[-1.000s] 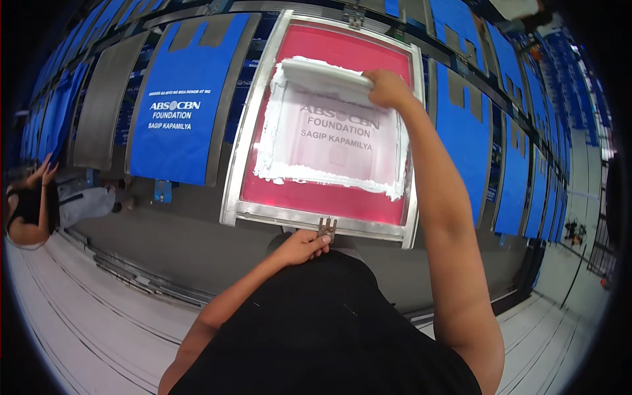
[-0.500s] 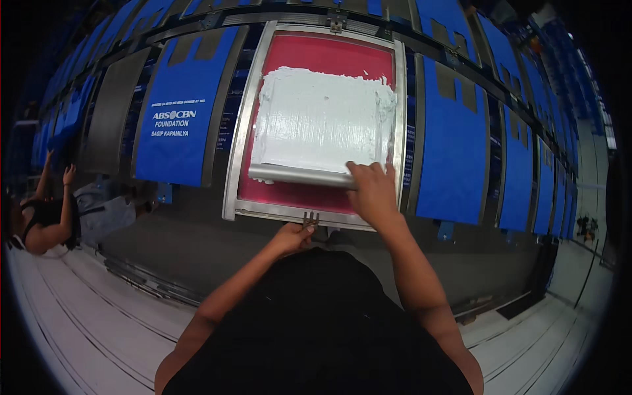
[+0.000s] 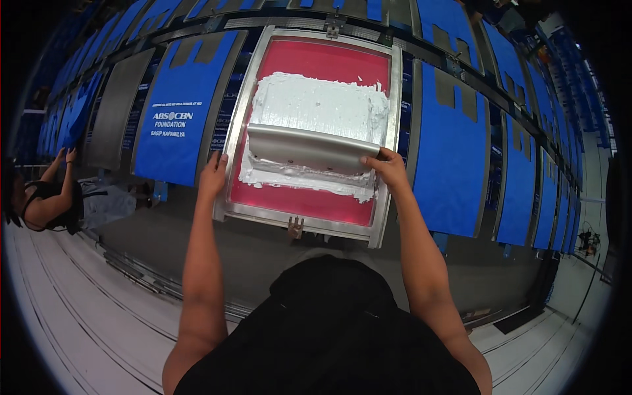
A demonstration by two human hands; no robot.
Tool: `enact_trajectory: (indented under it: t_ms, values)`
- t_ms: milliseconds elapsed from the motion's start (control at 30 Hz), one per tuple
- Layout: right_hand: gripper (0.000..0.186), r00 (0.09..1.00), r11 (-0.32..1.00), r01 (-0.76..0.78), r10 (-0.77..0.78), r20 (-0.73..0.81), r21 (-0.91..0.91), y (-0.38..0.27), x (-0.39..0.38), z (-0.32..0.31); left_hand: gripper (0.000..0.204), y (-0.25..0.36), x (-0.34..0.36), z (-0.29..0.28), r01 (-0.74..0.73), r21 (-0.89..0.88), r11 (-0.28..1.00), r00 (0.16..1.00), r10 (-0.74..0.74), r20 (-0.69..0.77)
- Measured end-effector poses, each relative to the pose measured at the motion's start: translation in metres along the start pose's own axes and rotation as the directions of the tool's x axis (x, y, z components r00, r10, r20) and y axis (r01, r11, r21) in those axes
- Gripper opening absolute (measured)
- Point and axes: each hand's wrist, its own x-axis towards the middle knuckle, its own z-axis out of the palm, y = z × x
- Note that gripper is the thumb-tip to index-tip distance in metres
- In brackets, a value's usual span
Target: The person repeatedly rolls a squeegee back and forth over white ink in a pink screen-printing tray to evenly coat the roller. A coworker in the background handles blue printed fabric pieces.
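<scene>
A screen printing frame [image 3: 240, 118] with silver metal edges and a pink-red mesh [image 3: 309, 59] lies in front of me. Thick white ink [image 3: 309, 99] covers the middle of the mesh. Across the ink stands a wide silver squeegee [image 3: 303, 148], tilted so its broad face shows. My right hand [image 3: 390, 168] is closed on the squeegee's right end, thumb on the near face. My left hand [image 3: 212, 176] is closed at the frame's left edge, near its front corner. A metal fork-shaped bracket [image 3: 295, 228] sits at the frame's front edge.
Flat boards carry blue fabric pieces [image 3: 172, 112] to the left, and another blue piece [image 3: 454, 151] lies to the right. More boards form a row behind. A metal rail [image 3: 322, 24] runs past the frame's far edge. Far left, another person [image 3: 56, 204] reaches toward the boards.
My left hand has gone from the front bracket to the frame's left edge. The squeegee has shifted away from me and tilted, with white ink now showing on its near side.
</scene>
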Motion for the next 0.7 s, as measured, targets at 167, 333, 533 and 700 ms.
enact_trajectory:
  t_ms: [167, 333, 533, 700]
  values:
    - [0.037, 0.997, 0.999, -0.002, 0.005, -0.078, 0.041, 0.002, -0.021, -0.034, 0.043, 0.031, -0.02, 0.0, 0.139, -0.5, 0.855, 0.963, 0.002, 0.271]
    - [0.036, 0.988, 0.998, 0.062, -0.066, -0.138, -0.033, -0.016, -0.088, -0.147, 0.044, 0.114, -0.114, 0.03, 0.112, -0.502, 0.858, 0.97, 0.015, 0.242]
    - [0.039, 0.96, 0.994, 0.102, -0.105, -0.26, -0.028, 0.039, -0.141, -0.313, 0.046, 0.226, -0.185, 0.141, 0.109, -0.539, 0.835, 0.942, 0.086, 0.323]
    - [0.04, 0.963, 0.995, 0.086, -0.07, -0.262, 0.051, 0.085, -0.145, -0.407, 0.046, 0.296, -0.228, 0.196, 0.044, -0.501, 0.864, 0.959, 0.104, 0.264]
